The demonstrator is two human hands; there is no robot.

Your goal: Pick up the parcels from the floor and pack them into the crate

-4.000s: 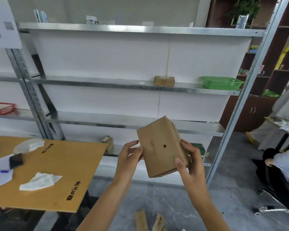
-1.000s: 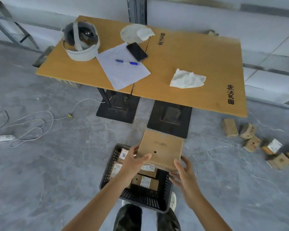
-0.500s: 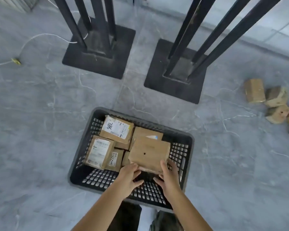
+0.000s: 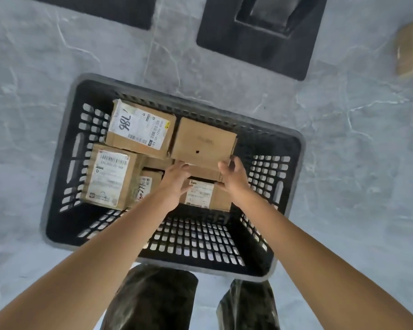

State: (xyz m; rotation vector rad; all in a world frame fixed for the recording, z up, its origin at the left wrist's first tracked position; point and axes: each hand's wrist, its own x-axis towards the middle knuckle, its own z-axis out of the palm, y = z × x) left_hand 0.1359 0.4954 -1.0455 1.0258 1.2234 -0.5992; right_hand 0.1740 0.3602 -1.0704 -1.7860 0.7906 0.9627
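A black slotted plastic crate point(image 4: 57, 177) stands on the grey floor right below me. Several cardboard parcels lie in it, among them one with a white label marked "98L" point(image 4: 138, 127) and a labelled one at the left point(image 4: 109, 175). A plain brown parcel with a small hole point(image 4: 203, 142) sits at the crate's far middle, on top of other parcels. My left hand point(image 4: 174, 181) and my right hand point(image 4: 233, 175) hold its near edge from either side, fingers curled on it. Another labelled parcel point(image 4: 200, 194) shows between my wrists.
Two black table bases point(image 4: 260, 34) stand on the floor just beyond the crate. One loose cardboard parcel point(image 4: 411, 50) lies at the right edge of view. My dark trouser legs point(image 4: 153, 298) are at the bottom, close to the crate's near rim.
I have turned from the shelves, bent over the crate and lowered the plain parcel into it. The view has closed in; the parcel now sits further back beside the "98L" parcel.
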